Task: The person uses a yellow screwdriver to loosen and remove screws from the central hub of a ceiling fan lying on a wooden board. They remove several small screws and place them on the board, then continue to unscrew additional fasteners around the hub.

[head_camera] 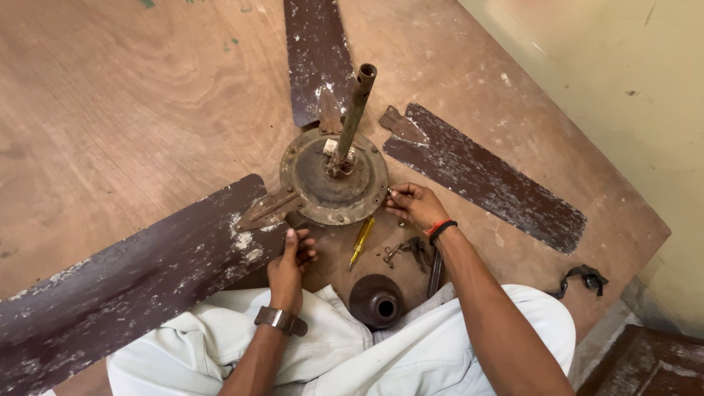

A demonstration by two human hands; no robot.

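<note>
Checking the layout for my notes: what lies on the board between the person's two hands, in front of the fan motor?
In the head view, a yellow-handled screwdriver lies on the wooden board between the left hand and right hand, just below the motor housing.

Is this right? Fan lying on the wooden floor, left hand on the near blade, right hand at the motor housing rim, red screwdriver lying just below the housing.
Nearly. The screwdriver is yellow, not red, as the head view shows. The rest holds: the fan lies on the wooden floor, the left hand rests on the near blade, the right hand is at the rim of the motor housing, and the screwdriver lies just below it.
</note>
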